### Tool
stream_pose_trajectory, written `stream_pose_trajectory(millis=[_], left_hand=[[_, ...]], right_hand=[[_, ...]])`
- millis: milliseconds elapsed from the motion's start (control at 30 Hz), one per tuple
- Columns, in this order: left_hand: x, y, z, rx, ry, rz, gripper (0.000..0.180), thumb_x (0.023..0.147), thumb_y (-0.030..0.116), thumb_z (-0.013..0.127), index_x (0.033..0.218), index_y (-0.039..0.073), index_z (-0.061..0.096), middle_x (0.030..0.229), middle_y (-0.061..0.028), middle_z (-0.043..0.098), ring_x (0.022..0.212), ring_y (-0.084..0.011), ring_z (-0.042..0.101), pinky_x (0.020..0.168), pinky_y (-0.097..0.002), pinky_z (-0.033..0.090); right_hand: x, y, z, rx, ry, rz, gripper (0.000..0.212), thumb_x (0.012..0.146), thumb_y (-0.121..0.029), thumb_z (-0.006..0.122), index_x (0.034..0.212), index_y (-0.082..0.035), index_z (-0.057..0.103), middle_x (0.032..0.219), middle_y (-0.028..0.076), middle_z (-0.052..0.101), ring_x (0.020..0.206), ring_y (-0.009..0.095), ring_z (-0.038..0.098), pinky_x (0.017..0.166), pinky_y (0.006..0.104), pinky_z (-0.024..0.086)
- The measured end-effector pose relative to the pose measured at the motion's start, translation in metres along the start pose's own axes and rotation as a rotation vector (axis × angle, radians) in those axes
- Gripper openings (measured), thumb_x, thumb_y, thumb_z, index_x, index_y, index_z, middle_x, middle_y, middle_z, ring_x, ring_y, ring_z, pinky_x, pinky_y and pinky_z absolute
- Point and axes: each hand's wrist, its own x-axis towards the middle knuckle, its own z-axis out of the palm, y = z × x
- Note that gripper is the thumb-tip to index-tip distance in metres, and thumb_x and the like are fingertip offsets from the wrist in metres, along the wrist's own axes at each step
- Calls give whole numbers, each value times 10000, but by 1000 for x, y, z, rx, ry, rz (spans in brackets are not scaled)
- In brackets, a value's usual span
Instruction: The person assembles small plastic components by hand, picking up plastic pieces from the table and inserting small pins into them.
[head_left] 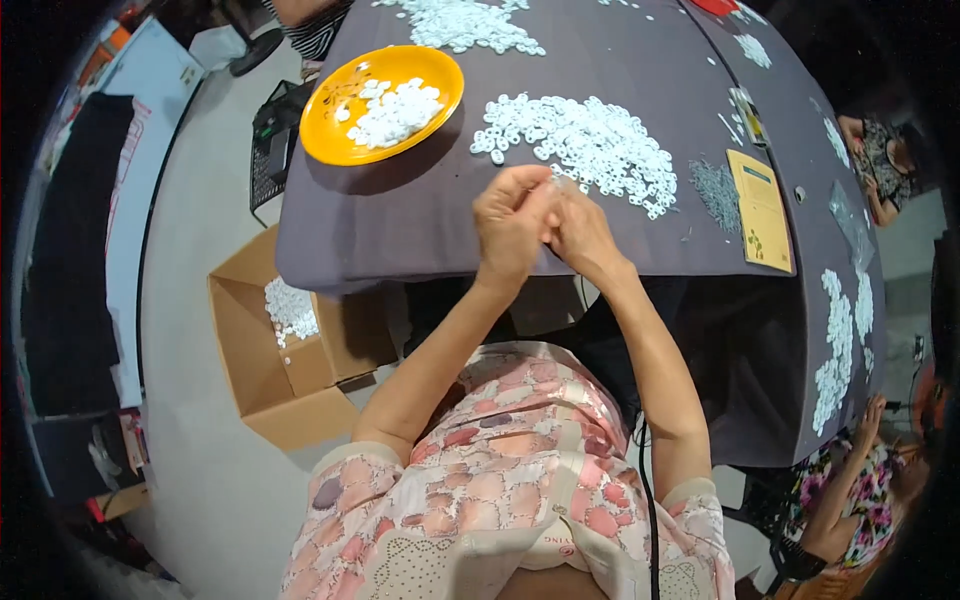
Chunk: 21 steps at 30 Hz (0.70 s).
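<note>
Close together over the near edge of the table, my left hand [508, 222] and my right hand [582, 234] meet at the fingertips. Both are closed in a pinch around a small whitish piece [557, 183], mostly covered by the fingers. Just beyond them spreads a heap of small white plastic pieces [600, 145] with holes in them. To the far left, an orange bowl [448, 75] holds more white pieces [395, 115]. Right of the heap lies a pile of tiny grey pieces [715, 193], beside a yellow booklet [765, 212].
On the floor at left, an open cardboard box [240, 335] contains white pieces. Another white heap [465, 25] lies at the table's far side. More white pieces [834, 350] are along the right. Other people [850, 500] sit around the grey-covered table [400, 225]. A black cable [650, 500] hangs down my front.
</note>
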Motion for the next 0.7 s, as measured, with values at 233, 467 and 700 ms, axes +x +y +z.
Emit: stream_pose_trajectory(millis=[233,467,700], left_hand=[[5,-29,-9,19,63,-98,153,856,-30,576,1003,-63,599,771,-59,621,552,-73,549,459,-184,444],[3,-44,-5,17,-12,-174,124,855,-17,586,975,-36,610,803,-60,625,621,-95,594,514,-207,507],[3,-47,-5,-11,-25,-162,98,862,-21,578,953,-36,612,810,-72,635,667,-126,635,568,-227,544]], right_hand=[[-8,1,-12,275,167,176,76,798,-40,613,841,-20,554,710,99,567,625,235,565,540,340,442],[-26,5,-23,1026,279,572,188,890,-73,569,1052,13,612,716,-2,603,619,53,569,529,187,451],[-25,10,-18,1059,255,544,204,891,-60,576,1081,-17,638,764,-18,609,647,38,533,572,170,422]])
